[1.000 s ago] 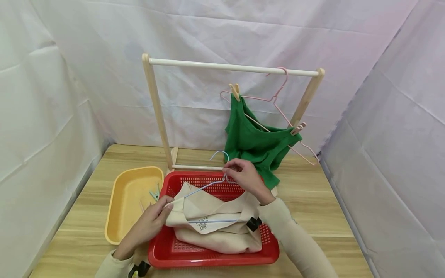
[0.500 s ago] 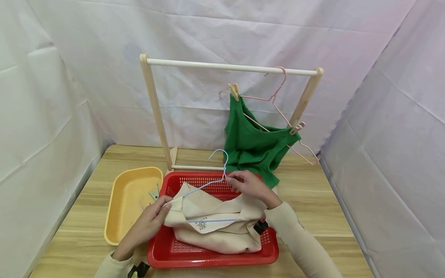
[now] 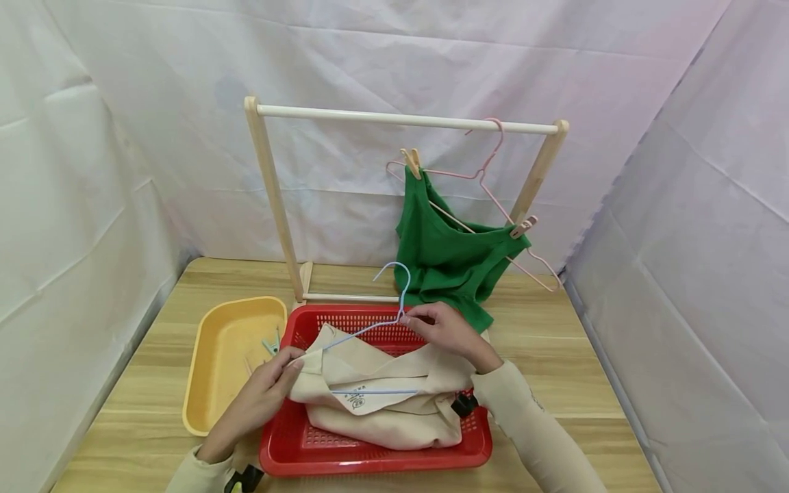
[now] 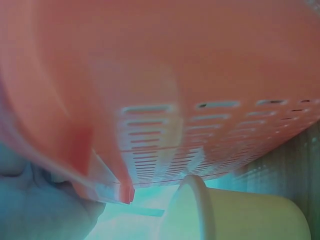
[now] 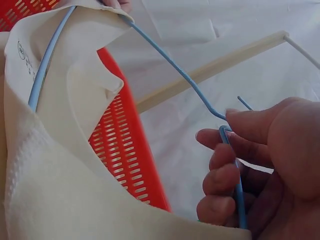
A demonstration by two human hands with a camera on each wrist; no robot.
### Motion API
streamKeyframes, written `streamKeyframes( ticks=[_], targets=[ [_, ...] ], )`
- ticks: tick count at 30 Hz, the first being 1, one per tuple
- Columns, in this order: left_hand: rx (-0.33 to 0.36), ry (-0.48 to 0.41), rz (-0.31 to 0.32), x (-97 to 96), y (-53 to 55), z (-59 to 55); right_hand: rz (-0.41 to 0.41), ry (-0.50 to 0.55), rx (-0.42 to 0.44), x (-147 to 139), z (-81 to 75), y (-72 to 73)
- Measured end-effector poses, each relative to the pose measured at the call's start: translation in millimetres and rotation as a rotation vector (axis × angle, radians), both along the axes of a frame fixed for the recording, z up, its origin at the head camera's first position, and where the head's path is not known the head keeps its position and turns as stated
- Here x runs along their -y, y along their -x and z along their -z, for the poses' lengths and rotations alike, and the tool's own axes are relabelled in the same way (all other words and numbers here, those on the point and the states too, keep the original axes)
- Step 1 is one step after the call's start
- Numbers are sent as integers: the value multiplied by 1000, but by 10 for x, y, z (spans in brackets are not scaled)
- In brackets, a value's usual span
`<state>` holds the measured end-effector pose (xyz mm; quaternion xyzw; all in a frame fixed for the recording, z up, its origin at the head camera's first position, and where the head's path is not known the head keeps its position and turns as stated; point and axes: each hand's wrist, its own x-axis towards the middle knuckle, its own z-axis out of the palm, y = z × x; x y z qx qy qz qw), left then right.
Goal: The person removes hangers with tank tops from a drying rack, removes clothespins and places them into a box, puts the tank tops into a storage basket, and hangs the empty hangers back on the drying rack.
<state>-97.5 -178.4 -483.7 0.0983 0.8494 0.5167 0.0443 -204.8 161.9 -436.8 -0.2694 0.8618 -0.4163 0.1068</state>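
Note:
A cream garment [image 3: 394, 428] with a small dark print lies bunched in the red basket [image 3: 376, 468], fitted over a blue hanger [image 3: 364, 331]. My left hand [image 3: 271, 383] pinches the cloth at the hanger's left shoulder. At the hanger's neck, just under the hook, my right hand [image 3: 445, 332] pinches the wire. The right wrist view shows that hand [image 5: 280, 155] close up, thumb and forefinger at the blue wire [image 5: 175, 65], other fingers curled by its right arm. The hook stands up above the basket's far rim. In the left wrist view, the basket wall [image 4: 150, 60] hides most of the left hand's work.
Behind the basket stands a wooden rack with a white rod [image 3: 370, 118]. On its right a pink hanger [image 3: 490, 161] bears a green garment [image 3: 450, 253], held by clothespins [image 3: 411, 164]. A yellow tray [image 3: 216, 383] with several clothespins sits left of the basket.
My right hand has slid down from the base of the hook, its fingers loosening, and now pinches the hanger's neck. The hook has tipped slightly right. My left hand keeps its grip.

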Motion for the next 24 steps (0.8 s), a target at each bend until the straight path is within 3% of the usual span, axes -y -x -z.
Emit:
streamKeyframes(
  ticks=[7, 12, 24],
  targets=[
    [-75, -27, 24, -13, -22, -14, 9, 27, -30, -14, -60, -53],
    [-109, -14, 6, -1, -25, -6, 27, 32, -57, -49, -111, -73],
    [-123, -12, -28, 34, -21, 14, 47, 35, -75, -121, -185, -105]
  ],
)
